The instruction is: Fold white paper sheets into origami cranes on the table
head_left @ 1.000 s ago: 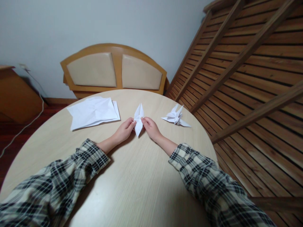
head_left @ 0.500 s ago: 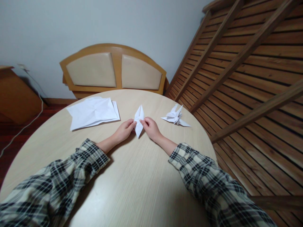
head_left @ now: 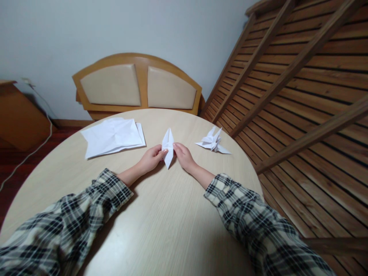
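Note:
A white folded paper (head_left: 168,142), a long diamond with pointed ends and a centre crease, is held upright over the table between my hands. My left hand (head_left: 151,158) pinches its left side, thumb on the near face and fingers behind. At the opposite edge is my right hand (head_left: 184,157), closed with its thumb and fingertips against the paper's right side; its fingers behind are partly hidden. Folded paper cranes (head_left: 213,142) lie in a small cluster to the right of my right hand; I cannot tell how many.
Creased white paper sheets (head_left: 115,135) are stacked at the left back of the round wooden table (head_left: 149,230). Beyond the table's far edge stands a padded headboard (head_left: 138,82). A slatted wooden frame (head_left: 287,115) leans along the right side. A white cable (head_left: 43,142) hangs at left.
My right thumb has slid off the paper's face to its right edge. The paper has turned slightly, its top tip shifting a little left. My left hand keeps its pinch.

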Demonstrator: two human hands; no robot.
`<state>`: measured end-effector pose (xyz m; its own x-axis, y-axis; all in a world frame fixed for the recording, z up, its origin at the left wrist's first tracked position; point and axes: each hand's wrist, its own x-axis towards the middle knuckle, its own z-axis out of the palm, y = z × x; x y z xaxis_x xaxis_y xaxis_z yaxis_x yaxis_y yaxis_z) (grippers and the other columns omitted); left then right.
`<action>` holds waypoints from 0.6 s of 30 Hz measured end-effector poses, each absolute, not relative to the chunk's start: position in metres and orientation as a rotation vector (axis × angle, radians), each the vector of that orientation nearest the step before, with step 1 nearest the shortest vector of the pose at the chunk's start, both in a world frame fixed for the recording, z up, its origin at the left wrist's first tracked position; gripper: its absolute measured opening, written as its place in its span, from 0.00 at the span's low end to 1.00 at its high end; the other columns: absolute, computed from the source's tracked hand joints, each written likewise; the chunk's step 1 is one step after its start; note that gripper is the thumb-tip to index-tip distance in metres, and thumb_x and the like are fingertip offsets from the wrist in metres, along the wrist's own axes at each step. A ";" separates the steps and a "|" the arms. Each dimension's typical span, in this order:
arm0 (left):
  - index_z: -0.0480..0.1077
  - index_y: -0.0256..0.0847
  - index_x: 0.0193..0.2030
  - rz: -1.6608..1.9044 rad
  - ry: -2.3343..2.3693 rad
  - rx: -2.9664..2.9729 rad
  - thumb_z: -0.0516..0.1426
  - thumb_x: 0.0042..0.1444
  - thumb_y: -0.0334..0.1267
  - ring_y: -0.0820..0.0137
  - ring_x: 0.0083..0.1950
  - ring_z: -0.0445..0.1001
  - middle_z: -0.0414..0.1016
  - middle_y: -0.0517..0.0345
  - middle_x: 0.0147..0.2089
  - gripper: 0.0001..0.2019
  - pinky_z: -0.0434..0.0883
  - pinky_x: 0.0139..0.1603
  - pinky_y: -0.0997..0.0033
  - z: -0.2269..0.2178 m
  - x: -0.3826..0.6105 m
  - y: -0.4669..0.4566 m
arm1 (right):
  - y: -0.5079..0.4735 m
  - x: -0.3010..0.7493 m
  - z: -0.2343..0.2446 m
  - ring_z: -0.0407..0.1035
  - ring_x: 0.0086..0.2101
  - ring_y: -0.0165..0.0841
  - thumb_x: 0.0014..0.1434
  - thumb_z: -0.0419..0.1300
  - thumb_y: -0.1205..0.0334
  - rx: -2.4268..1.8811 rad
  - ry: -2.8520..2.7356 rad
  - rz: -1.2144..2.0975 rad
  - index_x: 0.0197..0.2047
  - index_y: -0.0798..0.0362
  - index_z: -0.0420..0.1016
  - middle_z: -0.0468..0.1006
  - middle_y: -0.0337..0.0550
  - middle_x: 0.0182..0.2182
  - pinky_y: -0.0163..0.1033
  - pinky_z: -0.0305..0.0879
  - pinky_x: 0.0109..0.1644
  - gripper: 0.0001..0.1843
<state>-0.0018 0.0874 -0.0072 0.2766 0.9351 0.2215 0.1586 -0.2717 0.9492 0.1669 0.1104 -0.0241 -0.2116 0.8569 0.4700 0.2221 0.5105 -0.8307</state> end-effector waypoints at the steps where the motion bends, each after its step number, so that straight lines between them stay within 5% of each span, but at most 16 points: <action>1: 0.69 0.38 0.32 1.092 1.019 1.652 0.57 0.57 0.44 0.72 0.26 0.63 0.66 0.61 0.25 0.11 0.60 0.28 0.70 -0.007 -0.002 0.087 | 0.111 0.167 -0.024 0.63 0.29 0.32 0.67 0.47 0.42 -0.911 -1.692 0.814 0.27 0.49 0.61 0.66 0.38 0.25 0.39 0.63 0.35 0.24; 8: 0.68 0.38 0.31 1.105 1.032 1.633 0.57 0.57 0.45 0.72 0.25 0.62 0.65 0.62 0.25 0.11 0.59 0.27 0.71 -0.005 -0.002 0.087 | 0.109 0.166 -0.023 0.61 0.29 0.32 0.65 0.48 0.38 -0.923 -1.704 0.855 0.27 0.49 0.60 0.64 0.37 0.25 0.38 0.60 0.34 0.25; 18: 0.69 0.38 0.33 1.077 0.999 1.620 0.57 0.57 0.44 0.72 0.27 0.61 0.66 0.60 0.26 0.11 0.58 0.28 0.70 -0.006 -0.002 0.087 | 0.111 0.168 -0.023 0.62 0.28 0.33 0.66 0.51 0.51 -0.992 -1.781 0.682 0.25 0.50 0.60 0.65 0.38 0.24 0.39 0.57 0.33 0.20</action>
